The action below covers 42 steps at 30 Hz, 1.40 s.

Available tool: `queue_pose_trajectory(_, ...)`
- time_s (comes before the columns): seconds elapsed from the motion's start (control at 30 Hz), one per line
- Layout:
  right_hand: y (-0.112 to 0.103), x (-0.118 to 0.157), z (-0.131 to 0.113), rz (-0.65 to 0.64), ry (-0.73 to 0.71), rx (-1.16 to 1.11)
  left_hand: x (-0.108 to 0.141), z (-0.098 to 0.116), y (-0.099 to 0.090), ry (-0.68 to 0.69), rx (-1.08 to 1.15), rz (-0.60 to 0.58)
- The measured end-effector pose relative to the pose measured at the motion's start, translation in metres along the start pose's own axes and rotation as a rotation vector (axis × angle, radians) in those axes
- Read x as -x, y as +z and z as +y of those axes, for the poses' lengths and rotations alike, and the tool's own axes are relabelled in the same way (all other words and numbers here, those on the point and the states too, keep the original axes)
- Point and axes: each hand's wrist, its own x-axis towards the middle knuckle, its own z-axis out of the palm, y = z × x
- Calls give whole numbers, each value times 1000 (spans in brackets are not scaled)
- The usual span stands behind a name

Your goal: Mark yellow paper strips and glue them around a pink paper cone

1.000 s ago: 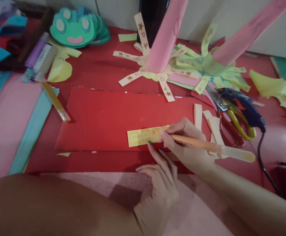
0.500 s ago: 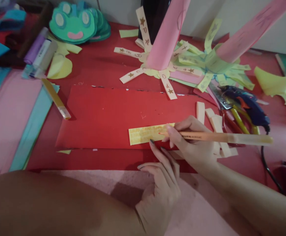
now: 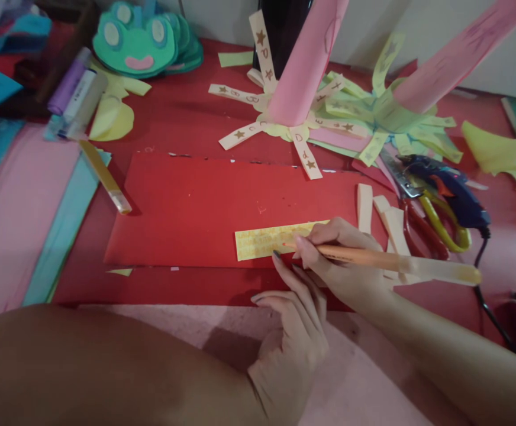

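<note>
Currently the right hand (image 3: pixel 351 285) has its grip clamped on an orange marker (image 3: pixel 368 258), which lies slantwise across the fingers with its pale end pointing right. The marker's tip is over a yellow paper strip (image 3: pixel 253 245); whether it touches the paper, I cannot tell. Rows of faint orange marks run along the strip, too small to read, and its right end goes behind the right hand. The strip lies on a red sheet (image 3: pixel 187 207), near the sheet's lower edge, and the sheet rests on a red surface (image 3: pixel 173 112).

Below the strip, the left hand (image 3: pixel 300 331) has its grip apart and holds nothing; its fingers are bent, and one fingertip meets the strip's lower edge.

Just beyond the right hand, several pale strips (image 3: pixel 365 210) lie loosely near the handles of the scissors (image 3: pixel 455 238), with a dark blue glue gun (image 3: pixel 457 195) beside them. Farther back, one pink paper tube (image 3: pixel 305 71) stands tilted among paper arms bearing stars and letters, while another pink tube (image 3: pixel 457 59) leans right. At the left, a gold marker (image 3: pixel 100 171) overlaps light blue paper (image 3: pixel 65 222), and green frog cutouts (image 3: pixel 136 46) lie near the wall.
</note>
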Motion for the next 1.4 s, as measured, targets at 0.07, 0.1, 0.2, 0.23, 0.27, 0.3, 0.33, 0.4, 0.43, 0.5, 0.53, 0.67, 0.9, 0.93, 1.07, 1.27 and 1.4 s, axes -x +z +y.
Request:
queue_pose_trajectory(0.07,0,0,0,-9,19,11,0,1,0,-23,-8,6)
queue_pose_trajectory(0.1,0,0,-1,-17,26,14,0,1,0,-24,-12,11)
queue_pose_trajectory(0.2,0,0,-1,1,14,28,0,3,1,-19,-12,21)
queue_pose_trajectory(0.23,1,0,-1,11,1,34,-1,3,1,-24,-5,25)
queue_pose_trajectory(0.27,1,0,-1,16,-14,38,-1,3,1,-29,5,25)
queue_pose_trajectory(0.3,1,0,-1,11,-25,41,-1,3,1,-44,12,11)
queue_pose_trajectory(0.33,1,-1,-1,-1,-30,41,-1,3,1,-45,12,12)
queue_pose_trajectory(0.4,1,-1,-1,-17,-21,46,-1,3,1,-31,-7,19)
queue_pose_trajectory(0.43,1,-1,-1,-13,-14,49,-1,3,2,-16,-25,32)
queue_pose_trajectory(0.5,1,-1,-2,8,-15,62,-1,3,2,25,-61,21)
queue_pose_trajectory(0.53,1,-1,-2,16,-13,68,-1,3,2,39,-76,26)
queue_pose_trajectory(0.67,2,-1,-4,31,-1,44,-1,7,2,6,-127,-47)
queue_pose_trajectory(0.9,4,0,-1,25,-11,29,1,8,2,194,-347,-111)
queue_pose_trajectory(0.93,3,0,0,16,-31,18,0,8,2,224,-378,-117)
queue_pose_trajectory(1.07,2,1,3,-13,-52,11,-1,9,2,318,-445,-194)
queue_pose_trajectory(1.27,1,0,0,-23,-25,20,-3,13,0,165,-243,-140)
queue_pose_trajectory(1.4,2,1,1,-5,-5,16,-4,13,2,133,-188,-96)
